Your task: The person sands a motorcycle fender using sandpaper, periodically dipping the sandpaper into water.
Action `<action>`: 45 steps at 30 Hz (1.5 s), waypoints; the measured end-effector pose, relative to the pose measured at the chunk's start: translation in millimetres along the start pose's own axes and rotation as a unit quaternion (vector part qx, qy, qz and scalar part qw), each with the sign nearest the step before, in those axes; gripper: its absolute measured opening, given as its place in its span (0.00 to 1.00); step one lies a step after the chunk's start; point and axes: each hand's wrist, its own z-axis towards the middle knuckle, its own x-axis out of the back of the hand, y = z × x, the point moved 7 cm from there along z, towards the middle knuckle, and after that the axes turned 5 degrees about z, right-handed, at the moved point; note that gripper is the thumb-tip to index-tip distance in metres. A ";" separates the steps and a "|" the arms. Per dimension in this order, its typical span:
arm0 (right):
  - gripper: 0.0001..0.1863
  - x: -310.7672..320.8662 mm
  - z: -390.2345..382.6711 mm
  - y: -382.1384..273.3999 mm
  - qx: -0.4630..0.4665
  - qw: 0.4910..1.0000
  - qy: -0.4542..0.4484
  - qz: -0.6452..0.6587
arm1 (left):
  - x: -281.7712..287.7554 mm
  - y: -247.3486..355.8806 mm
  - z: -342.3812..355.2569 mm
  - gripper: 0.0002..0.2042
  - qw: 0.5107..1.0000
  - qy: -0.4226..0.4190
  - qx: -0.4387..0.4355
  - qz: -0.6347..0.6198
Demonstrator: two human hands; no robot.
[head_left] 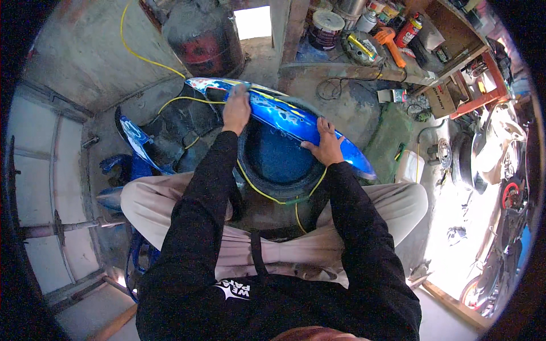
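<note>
Fingers of the right hand (pixel 326 145) grip the blue fairing panel (pixel 278 117), which lies across the far side of the tire (pixel 278 189); the left hand (pixel 238 109) blurs over it, grip unclear. Apparently patchy paint is being rubbed; another stroke needs steady bracing.

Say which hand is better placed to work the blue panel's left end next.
Probably the left hand: it lies on the blue panel nearer that end, while the right hand is on the panel farther along, toward the opposite tip.
</note>
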 end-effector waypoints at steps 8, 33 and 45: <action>0.59 0.7 1.3 -0.5 -0.014 0.999 -0.033 -0.013 | -23.4 104.8 -92.5 0.13 0.965 -0.004 -0.258 -0.055; 0.58 0.9 1.1 -4.1 0.001 0.999 -0.031 0.007 | -18.9 -0.1 -20.8 0.18 0.985 -0.053 0.131 0.097; 0.59 -4.0 1.0 -0.3 0.022 1.000 -0.008 -0.006 | -6.4 11.2 -24.8 0.20 0.984 -0.032 0.098 0.146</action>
